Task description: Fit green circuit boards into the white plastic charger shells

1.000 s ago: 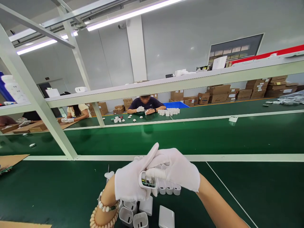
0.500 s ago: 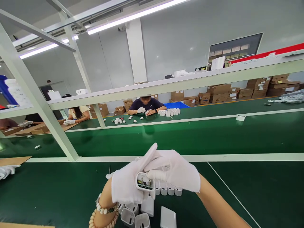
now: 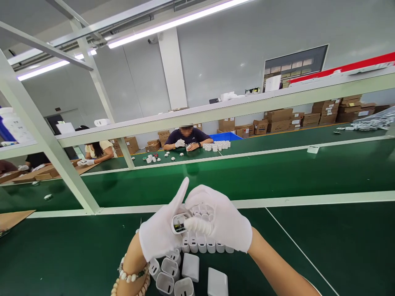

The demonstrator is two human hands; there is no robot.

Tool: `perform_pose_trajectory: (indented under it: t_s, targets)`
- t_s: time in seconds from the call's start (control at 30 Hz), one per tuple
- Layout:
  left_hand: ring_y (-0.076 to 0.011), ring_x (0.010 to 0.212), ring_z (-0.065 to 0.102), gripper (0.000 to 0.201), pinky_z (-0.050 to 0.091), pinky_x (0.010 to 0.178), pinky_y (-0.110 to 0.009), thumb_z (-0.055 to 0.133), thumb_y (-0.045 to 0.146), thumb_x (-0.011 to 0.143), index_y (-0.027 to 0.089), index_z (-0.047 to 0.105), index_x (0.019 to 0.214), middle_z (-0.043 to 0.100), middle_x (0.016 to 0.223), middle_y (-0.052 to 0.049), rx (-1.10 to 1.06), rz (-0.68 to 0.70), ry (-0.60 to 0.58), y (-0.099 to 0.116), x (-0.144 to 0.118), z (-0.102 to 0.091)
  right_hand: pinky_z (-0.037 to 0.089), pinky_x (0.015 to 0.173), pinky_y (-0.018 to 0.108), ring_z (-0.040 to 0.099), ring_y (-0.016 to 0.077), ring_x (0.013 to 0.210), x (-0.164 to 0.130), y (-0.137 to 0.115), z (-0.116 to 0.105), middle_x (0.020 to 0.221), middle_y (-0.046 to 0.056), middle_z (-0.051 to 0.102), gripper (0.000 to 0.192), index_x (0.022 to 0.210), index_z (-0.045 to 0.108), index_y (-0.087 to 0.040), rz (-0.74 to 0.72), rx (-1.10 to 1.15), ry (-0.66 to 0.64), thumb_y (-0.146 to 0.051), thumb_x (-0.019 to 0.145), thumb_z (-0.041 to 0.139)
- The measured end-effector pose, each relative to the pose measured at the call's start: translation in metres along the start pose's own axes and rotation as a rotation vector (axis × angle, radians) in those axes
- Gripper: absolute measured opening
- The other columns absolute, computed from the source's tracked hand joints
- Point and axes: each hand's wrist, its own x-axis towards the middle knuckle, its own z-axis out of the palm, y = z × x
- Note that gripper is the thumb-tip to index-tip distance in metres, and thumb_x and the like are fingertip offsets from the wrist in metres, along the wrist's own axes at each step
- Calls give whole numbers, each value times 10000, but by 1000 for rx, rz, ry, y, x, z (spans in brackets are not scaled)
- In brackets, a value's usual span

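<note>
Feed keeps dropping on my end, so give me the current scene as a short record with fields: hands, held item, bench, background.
left hand: gloved left hand grips an open white charger shell, index finger raised
right hand: gloved right hand, fingertip pressed at the shell's open end
held item: circuit board visible inside the shell
bench: green bench mat; row of small white caps; empty white housings below the hands
background: seated person in dark shirt with white parts; cardboard boxes
</note>
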Motion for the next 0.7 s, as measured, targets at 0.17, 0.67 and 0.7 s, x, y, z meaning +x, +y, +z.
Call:
perform_pose_trajectory:
  t_s: [0.17,0.67,0.7]
  targets:
    - [-177,787,668,753,549,853,-332,595,76,723,238,382,1427,709,906,-13,68,35,-24,-1,10,7,363,530,259,463,130,596,1,-3,11,685,-22,548,428,649,504,-199,382,-200,-22,-356,502,874]
    - [-249,1089,625,338,518,975,-436,564,21,787,155,611,1094,637,1167,-125,510,91,255,-12,36,24,371,608,284,453,143,651,17,27,-1,666,11,561,555,639,578,-153,678,431,-210,-704,684,626]
    - [-254,1093,620,359,513,978,-443,560,8,782,150,608,1107,628,1176,-132,532,59,227,-11,36,25,371,601,278,456,140,643,17,28,0,648,4,555,528,611,572,-155,681,454,-228,-669,651,682]
